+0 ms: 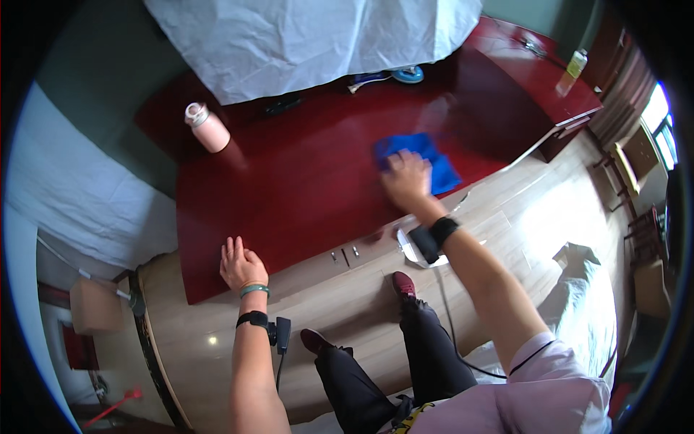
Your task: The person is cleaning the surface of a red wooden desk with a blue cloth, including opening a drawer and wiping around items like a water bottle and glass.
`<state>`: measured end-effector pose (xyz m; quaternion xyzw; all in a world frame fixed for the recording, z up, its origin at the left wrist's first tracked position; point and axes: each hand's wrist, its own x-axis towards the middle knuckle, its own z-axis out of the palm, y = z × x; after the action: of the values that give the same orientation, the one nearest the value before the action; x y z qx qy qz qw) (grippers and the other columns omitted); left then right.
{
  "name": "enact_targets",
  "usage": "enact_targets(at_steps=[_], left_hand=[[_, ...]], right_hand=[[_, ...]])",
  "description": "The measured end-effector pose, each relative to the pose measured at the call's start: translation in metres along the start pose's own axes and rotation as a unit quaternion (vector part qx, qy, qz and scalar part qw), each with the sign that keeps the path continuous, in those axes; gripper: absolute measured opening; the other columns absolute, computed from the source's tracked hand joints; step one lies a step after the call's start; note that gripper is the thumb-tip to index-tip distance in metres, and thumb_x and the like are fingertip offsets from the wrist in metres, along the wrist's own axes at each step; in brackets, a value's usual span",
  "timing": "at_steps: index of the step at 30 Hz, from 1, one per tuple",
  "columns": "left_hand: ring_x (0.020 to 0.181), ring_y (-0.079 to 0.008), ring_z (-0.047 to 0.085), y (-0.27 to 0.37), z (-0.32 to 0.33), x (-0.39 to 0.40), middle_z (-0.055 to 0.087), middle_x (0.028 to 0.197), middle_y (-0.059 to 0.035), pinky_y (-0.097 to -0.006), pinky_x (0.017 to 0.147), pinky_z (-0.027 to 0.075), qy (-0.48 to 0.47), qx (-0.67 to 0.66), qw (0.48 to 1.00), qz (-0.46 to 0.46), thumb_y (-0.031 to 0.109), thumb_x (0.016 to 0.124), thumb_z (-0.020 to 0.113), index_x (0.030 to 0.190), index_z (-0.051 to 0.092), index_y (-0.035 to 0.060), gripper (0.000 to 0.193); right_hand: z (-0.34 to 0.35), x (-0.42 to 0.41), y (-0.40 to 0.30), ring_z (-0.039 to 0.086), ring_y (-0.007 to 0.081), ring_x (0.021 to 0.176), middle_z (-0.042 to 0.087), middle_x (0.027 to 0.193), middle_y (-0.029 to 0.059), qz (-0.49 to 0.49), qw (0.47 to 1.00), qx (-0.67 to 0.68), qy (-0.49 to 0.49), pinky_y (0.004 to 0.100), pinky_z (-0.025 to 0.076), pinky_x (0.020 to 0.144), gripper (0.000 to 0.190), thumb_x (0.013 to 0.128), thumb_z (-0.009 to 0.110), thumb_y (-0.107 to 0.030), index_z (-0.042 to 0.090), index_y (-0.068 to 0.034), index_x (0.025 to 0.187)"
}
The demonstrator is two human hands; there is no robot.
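Note:
My right hand point(407, 182) presses down on a blue cloth point(444, 176), which is spread on the glossy dark-red desk point(293, 190). The hand looks slightly blurred, and part of the cloth is hidden under the palm and fingers. Near the desk's front left corner, my left hand point(244, 267) rests on the surface, holding nothing. Its fingers are extended and a green bangle circles that wrist. A pink bottle point(210, 129) with a loop on its lid stands farther back on the left.
A white sheet point(325, 43) drapes over something at the back. Peeking from under it are a blue round object point(407, 74) and a dark object point(282, 106). A clear bottle point(574, 66) stands on the right side section. A cable point(447, 314) hangs beside my right leg.

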<state>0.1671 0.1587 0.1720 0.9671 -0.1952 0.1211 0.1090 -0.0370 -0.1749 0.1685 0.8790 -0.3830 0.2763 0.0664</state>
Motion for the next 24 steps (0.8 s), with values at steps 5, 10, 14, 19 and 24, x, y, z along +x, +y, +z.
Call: enact_targets(at_steps=[5,10,14,19,24], left_hand=[[0.138,-0.0227,0.038,0.002,0.007,-0.002,0.045,0.147,-0.0019,-0.0445,0.112,0.031,-0.004,-0.002,1.0,0.003,0.025,0.094,0.041,0.131,0.058,0.017,0.042],[0.134,-0.024,0.043,-0.002,0.013,-0.002,0.047,0.145,-0.0029,-0.0437,0.109,0.034,0.011,0.01,1.0,0.028,0.023,0.094,0.041,0.131,0.058,0.0152,0.041],[0.135,-0.0236,0.042,-0.004,0.014,-0.001,0.047,0.146,-0.0019,-0.0432,0.108,0.035,0.013,0.012,1.0,0.022,0.023,0.095,0.04,0.132,0.058,0.0165,0.041],[0.135,-0.0229,0.042,-0.001,0.01,0.0,0.046,0.146,-0.0007,-0.0427,0.109,0.035,0.012,0.024,0.999,0.022,0.024,0.095,0.039,0.132,0.057,0.0177,0.042],[0.134,-0.0235,0.043,0.001,0.014,0.002,0.049,0.144,-0.0008,-0.0428,0.109,0.035,0.025,0.011,0.999,0.024,0.025,0.094,0.04,0.131,0.059,0.018,0.042]], right_hand=[[-0.027,-0.062,-0.123,0.042,0.033,0.124,0.05,0.131,0.013,-0.167,0.971,0.161,-0.062,0.0529,0.03,0.107,0.048,0.081,0.062,-0.042,0.062,-0.013,0.119],[-0.037,-0.073,-0.144,0.041,0.0319,0.131,0.048,0.14,0.015,-0.219,0.943,0.212,-0.13,0.0502,0.027,0.111,0.048,0.087,0.056,-0.043,0.061,-0.013,0.125],[-0.029,-0.059,-0.109,0.044,0.0305,0.128,0.051,0.136,0.0131,-0.211,0.953,0.195,-0.09,0.0488,0.029,0.11,0.046,0.084,0.059,-0.043,0.063,-0.015,0.12],[-0.024,-0.034,-0.027,0.048,0.0307,0.122,0.054,0.129,0.0114,-0.145,0.98,0.127,-0.044,0.0484,0.034,0.105,0.041,0.083,0.06,-0.038,0.062,-0.015,0.117],[-0.021,-0.015,0.05,0.045,0.0305,0.129,0.053,0.135,0.0118,-0.058,0.996,0.042,-0.056,0.0471,0.031,0.108,0.044,0.086,0.057,-0.036,0.06,-0.015,0.124]])
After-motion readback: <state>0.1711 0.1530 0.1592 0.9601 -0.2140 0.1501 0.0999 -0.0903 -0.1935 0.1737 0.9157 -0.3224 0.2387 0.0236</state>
